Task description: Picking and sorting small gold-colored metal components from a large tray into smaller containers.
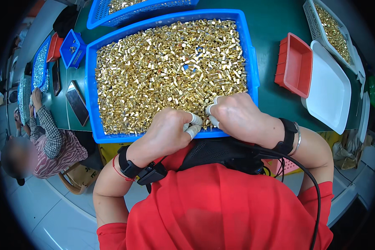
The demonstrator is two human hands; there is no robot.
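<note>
Left hand (168,130), seen from where I sit, is curled in over the near edge of the blue tray (92,83), its thumb and forefinger drawn close together and tipped with white finger covers (192,131). Just beside it, the right hand (239,110) is bent the same way, knuckles up, its covered fingertips turned toward the left ones. I can't tell whether either hand grips a piece; the fingertips hide it. Small brass-coloured fittings (171,75) fill the tray under and beyond both hands, with a few blue bits (186,66) among them.

Reading across from the far left, I have a seated person in a striped top (56,160), one hand raised near some small silvery pieces (40,64). Next come a red bin (56,47), a small blue basket (73,38) with a few pieces inside, and a dark phone-like device (78,103) lying left of the tray. Beyond the tray stands a perforated blue basket (154,6), also holding brass-coloured pieces. To the right on the green table (264,29), a second red bin (298,62) overlaps a shallow white tray (331,91), and a pale perforated basket (312,21) of similar pieces sits past them.
</note>
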